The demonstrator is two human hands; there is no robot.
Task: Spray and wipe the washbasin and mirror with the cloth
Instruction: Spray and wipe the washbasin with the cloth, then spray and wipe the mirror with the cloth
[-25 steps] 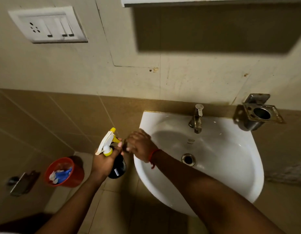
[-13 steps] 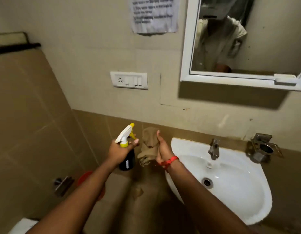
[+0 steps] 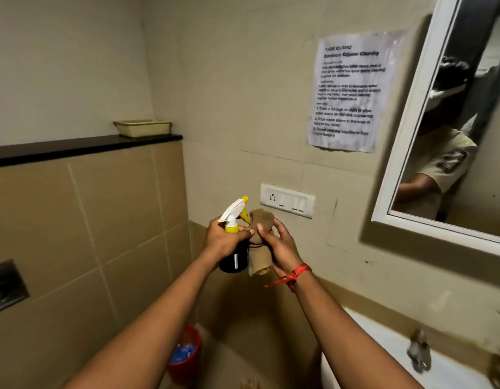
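My left hand grips a black spray bottle with a white and yellow trigger head, held upright in front of the wall. Right beside it, my right hand holds a bunched brown cloth, which touches the bottle. Both hands are raised at chest height, left of the mirror. The white-framed mirror hangs at the upper right and reflects a person. Only a corner of the white washbasin shows at the bottom right, with its metal tap.
A white switch plate sits on the wall just behind the hands. A printed paper notice hangs left of the mirror. A red bucket stands on the floor below. A dark ledge with a small tray runs along the left wall.
The view has swung up from the basin to the wall and mirror. Both hands rose from the basin's rim, and the right hand lifted the cloth up beside the bottle.
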